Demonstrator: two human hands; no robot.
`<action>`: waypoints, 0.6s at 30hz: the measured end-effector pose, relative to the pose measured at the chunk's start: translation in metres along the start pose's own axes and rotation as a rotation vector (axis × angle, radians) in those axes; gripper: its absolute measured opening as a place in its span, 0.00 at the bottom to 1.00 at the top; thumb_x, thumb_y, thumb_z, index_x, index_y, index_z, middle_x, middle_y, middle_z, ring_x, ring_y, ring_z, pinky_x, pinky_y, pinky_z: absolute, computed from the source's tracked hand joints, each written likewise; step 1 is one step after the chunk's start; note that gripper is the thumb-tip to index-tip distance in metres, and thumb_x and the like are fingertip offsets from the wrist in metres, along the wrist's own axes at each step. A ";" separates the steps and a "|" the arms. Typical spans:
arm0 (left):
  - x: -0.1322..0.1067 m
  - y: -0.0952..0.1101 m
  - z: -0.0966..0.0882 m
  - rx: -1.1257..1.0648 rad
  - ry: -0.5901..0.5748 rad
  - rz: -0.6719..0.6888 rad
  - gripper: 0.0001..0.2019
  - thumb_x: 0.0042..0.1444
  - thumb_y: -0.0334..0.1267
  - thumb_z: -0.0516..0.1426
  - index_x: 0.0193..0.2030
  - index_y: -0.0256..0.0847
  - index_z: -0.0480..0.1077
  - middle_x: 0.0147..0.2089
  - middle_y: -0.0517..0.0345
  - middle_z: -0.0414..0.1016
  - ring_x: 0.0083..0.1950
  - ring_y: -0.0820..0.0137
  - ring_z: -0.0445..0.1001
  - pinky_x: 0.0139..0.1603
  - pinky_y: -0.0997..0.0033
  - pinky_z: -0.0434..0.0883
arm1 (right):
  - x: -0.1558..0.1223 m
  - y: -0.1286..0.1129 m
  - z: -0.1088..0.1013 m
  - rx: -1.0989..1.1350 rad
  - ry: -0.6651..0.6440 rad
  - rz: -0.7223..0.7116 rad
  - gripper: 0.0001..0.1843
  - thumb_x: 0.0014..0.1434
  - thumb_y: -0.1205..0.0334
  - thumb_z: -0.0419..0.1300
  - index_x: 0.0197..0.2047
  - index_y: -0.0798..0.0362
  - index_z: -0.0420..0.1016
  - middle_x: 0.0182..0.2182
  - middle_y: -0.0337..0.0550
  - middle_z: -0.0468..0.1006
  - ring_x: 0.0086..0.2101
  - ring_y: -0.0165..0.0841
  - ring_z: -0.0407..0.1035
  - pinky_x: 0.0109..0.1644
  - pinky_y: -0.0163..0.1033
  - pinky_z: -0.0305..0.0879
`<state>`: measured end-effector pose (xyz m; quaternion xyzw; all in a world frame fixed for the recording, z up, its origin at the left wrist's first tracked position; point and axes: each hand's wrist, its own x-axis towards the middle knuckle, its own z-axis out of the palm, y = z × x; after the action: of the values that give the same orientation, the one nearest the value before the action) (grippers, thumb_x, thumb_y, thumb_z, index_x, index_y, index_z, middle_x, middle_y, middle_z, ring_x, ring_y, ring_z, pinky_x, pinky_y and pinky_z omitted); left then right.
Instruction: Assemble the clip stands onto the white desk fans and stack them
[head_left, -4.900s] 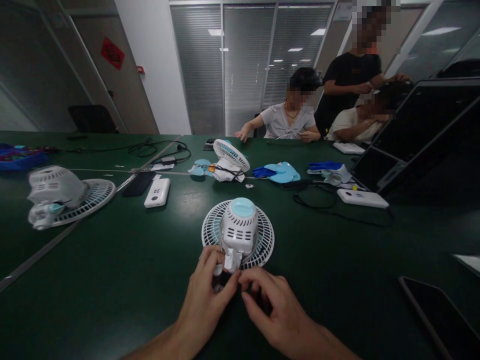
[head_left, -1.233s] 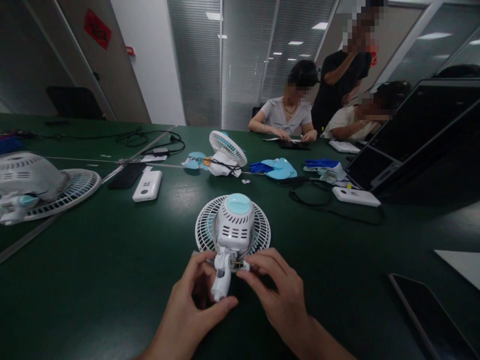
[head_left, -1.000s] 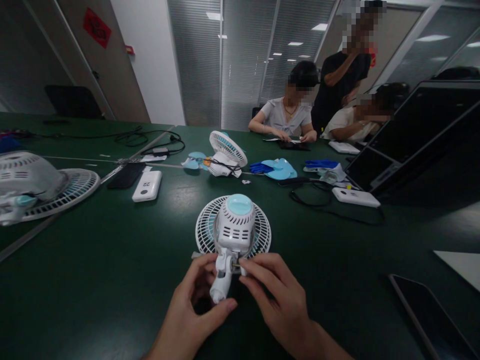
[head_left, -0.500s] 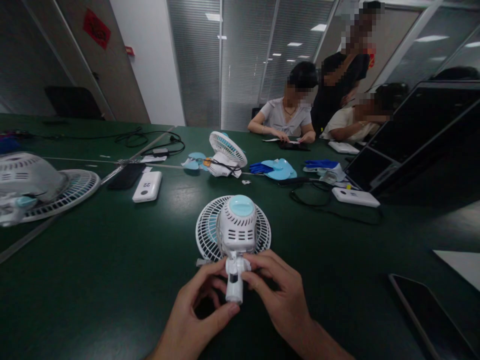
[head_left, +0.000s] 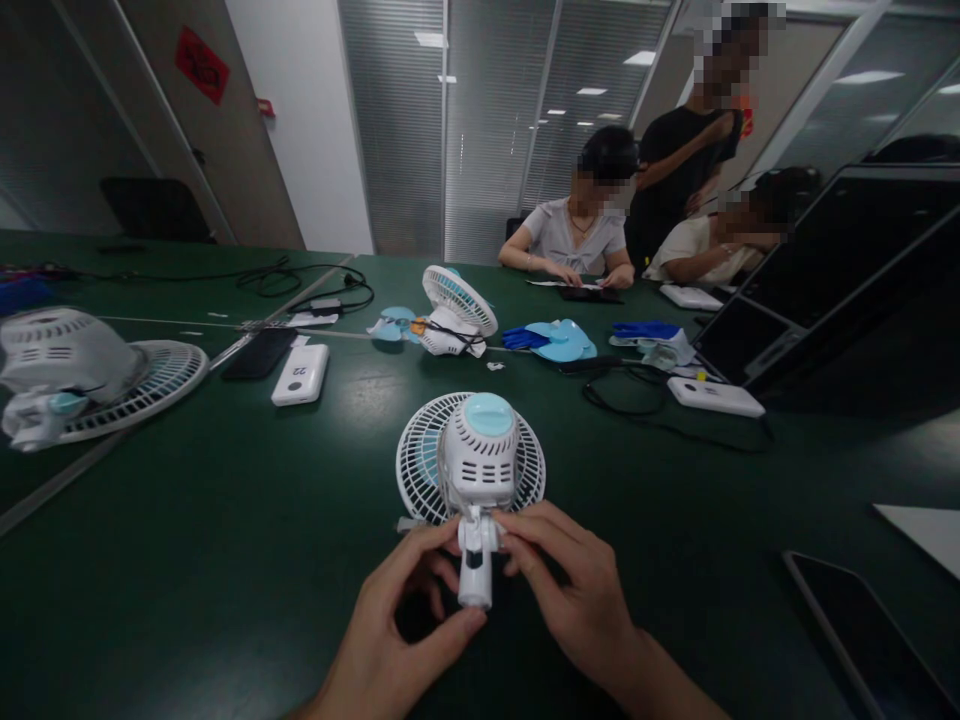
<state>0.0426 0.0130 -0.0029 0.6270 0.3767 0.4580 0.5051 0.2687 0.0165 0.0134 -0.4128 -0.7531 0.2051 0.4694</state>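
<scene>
A white fan head [head_left: 480,460] with a pale blue cap on its motor housing lies grille-down on the dark green table. Its white neck joint [head_left: 475,575] points toward me. My left hand [head_left: 405,610] grips this neck from the left, with the thumb under its lower end and the index finger near the pivot. From the right, the thumb and index finger of my right hand [head_left: 574,585] pinch the side of the pivot, where a small knob may sit; the fingers partly hide it.
Another fan head [head_left: 75,365] lies at the left. Beyond mine are a small fan [head_left: 454,315], blue fan blades [head_left: 566,340], gloves [head_left: 652,340] and a white power bank [head_left: 300,375]. A phone [head_left: 862,620] lies at the right. Several people are across the table.
The thumb of my right hand has shifted slightly at the pivot. My left hand keeps its hold on the neck, and the fan head stays in place on the table.
</scene>
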 end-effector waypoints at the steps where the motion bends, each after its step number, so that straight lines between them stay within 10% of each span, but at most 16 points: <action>1: 0.000 0.000 0.000 -0.013 0.002 -0.007 0.26 0.58 0.39 0.69 0.63 0.49 0.73 0.49 0.51 0.81 0.40 0.69 0.80 0.37 0.73 0.80 | -0.001 0.002 -0.002 -0.007 -0.038 -0.012 0.19 0.72 0.70 0.58 0.63 0.48 0.77 0.44 0.46 0.83 0.35 0.32 0.81 0.38 0.34 0.80; 7: 0.003 0.004 0.000 -0.077 -0.009 0.021 0.26 0.58 0.36 0.69 0.63 0.52 0.74 0.56 0.49 0.76 0.48 0.66 0.81 0.42 0.71 0.82 | -0.001 0.010 -0.008 -0.206 -0.041 -0.122 0.17 0.75 0.65 0.58 0.63 0.47 0.77 0.47 0.46 0.85 0.44 0.35 0.82 0.49 0.37 0.80; 12: 0.003 0.007 0.000 -0.072 -0.033 0.019 0.26 0.58 0.33 0.68 0.63 0.53 0.74 0.60 0.51 0.73 0.50 0.66 0.81 0.45 0.71 0.81 | 0.008 -0.003 0.005 -0.004 -0.038 0.242 0.21 0.75 0.57 0.56 0.29 0.51 0.74 0.23 0.36 0.74 0.23 0.29 0.73 0.29 0.33 0.71; 18: 0.003 0.004 0.002 -0.075 -0.020 -0.011 0.25 0.59 0.34 0.68 0.63 0.54 0.73 0.61 0.52 0.71 0.50 0.66 0.80 0.46 0.70 0.81 | 0.003 -0.004 -0.001 -0.010 -0.056 0.297 0.18 0.75 0.56 0.57 0.33 0.51 0.76 0.24 0.35 0.75 0.24 0.29 0.74 0.30 0.32 0.69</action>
<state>0.0449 0.0141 0.0016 0.6102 0.3577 0.4628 0.5343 0.2674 0.0169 0.0184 -0.5162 -0.6975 0.2800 0.4107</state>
